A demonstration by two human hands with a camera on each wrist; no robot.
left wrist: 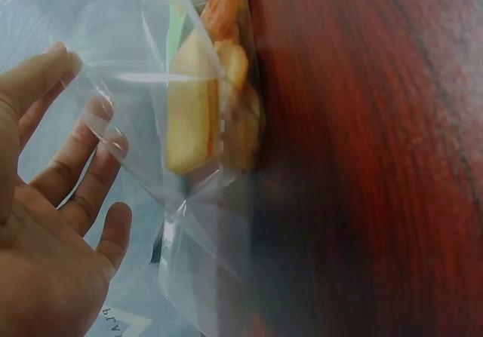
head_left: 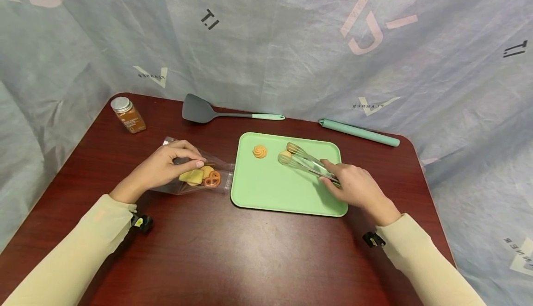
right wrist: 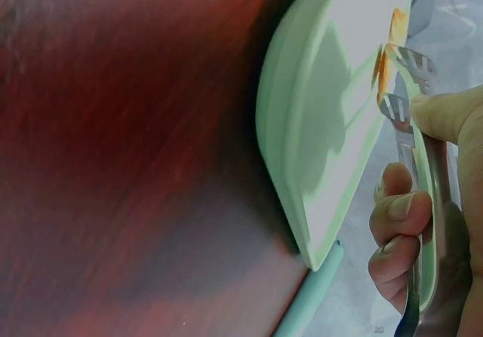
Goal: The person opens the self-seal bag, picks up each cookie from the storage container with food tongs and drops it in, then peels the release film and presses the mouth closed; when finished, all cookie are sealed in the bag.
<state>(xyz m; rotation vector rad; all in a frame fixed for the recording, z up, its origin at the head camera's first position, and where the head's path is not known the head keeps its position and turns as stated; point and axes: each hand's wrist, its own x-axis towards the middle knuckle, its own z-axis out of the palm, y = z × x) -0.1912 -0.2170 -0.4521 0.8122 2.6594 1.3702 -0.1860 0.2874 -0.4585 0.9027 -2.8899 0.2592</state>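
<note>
My left hand (head_left: 172, 160) pinches the upper layer of a clear plastic bag (left wrist: 181, 224) between thumb and fingertips. Inside the bag lie a pretzel (head_left: 212, 179) and several yellowish biscuits (left wrist: 192, 111). My right hand (head_left: 354, 185) grips metal tongs (head_left: 310, 163) with slotted ends, their tips on either side of a round cookie (head_left: 285, 155) on the green tray (head_left: 266, 195). A swirled cookie (head_left: 260, 151) lies on the tray to the left of the tongs. In the right wrist view, fingers and thumb wrap the tongs (right wrist: 426, 163) from both sides.
A spice jar (head_left: 128, 115) with a silver lid stands at the back left of the dark red table (head_left: 250, 255). Behind the tray lie a grey spatula (head_left: 208, 111) and a light green rod (head_left: 360, 132). A patterned curtain (head_left: 266, 42) hangs around the table.
</note>
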